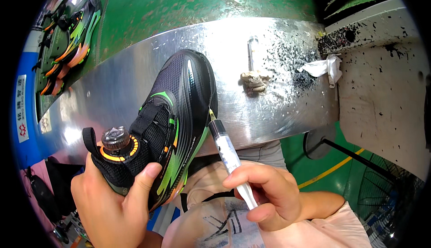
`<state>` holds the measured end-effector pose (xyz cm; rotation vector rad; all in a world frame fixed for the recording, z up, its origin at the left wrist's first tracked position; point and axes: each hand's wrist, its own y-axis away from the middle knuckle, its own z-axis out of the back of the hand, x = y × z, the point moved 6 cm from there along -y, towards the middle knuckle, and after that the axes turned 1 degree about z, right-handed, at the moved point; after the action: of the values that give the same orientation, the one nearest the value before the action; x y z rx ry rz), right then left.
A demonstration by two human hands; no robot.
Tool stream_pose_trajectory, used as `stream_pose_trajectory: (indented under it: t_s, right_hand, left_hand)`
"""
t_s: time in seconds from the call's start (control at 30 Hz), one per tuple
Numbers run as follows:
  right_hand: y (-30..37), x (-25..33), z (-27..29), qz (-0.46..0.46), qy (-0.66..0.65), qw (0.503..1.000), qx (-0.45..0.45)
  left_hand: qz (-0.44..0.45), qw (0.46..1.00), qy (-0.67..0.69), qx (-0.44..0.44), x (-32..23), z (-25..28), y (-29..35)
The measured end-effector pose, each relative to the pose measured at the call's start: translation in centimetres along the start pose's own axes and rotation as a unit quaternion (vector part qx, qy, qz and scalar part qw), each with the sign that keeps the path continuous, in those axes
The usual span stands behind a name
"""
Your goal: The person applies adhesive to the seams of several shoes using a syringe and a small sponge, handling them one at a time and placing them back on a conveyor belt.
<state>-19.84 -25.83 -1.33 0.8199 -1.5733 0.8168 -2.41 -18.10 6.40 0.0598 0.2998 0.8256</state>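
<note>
A black running shoe (185, 87) with green and orange accents and a clear round dial on its tongue fills the middle of the view. My left hand (110, 205) grips it by the heel and collar, thumb on the side, toe pointing away from me. In my right hand (271, 194) is a slim white syringe (229, 152) with a black collar and a fine amber tip, pinched between thumb and fingers. The tip is at the edge where the upper meets the sole near the forefoot; whether it touches, I cannot tell.
On the metal table (114, 84) lie a clear tube (252, 52), a tan crumpled lump (257, 81) and a white cloth (325, 68), among black specks. A stained pale panel (381, 81) stands at right. More shoes (78, 39) sit at far left. A fan (379, 194) stands lower right.
</note>
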Motion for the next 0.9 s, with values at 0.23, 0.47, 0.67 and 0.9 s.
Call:
stream_pose_trajectory:
  t_s: [0.23, 0.47, 0.67, 0.9]
  right_hand:
    - [0.7, 0.7, -1.0, 0.024, 0.038, 0.999, 0.019]
    - [1.1, 0.8, -2.1, 0.053, 0.072, 0.995, 0.032]
    - [-2.5, 5.0, 4.4, 0.087, 0.118, 0.978, -0.149]
    - [-11.4, -0.5, 2.5, -0.066, -0.064, 0.99, -0.108]
  left_hand:
    - [-0.016, 1.0, -0.008, -0.012, -0.2, 0.0, 0.2]
    - [0.003, 0.996, 0.089, 0.012, 1.5, -0.1, 0.1]
    - [-0.013, 0.971, 0.235, -0.04, 4.3, -0.1, 0.2]
    - [-0.05, 0.969, 0.223, -0.091, 7.4, -0.6, 4.9]
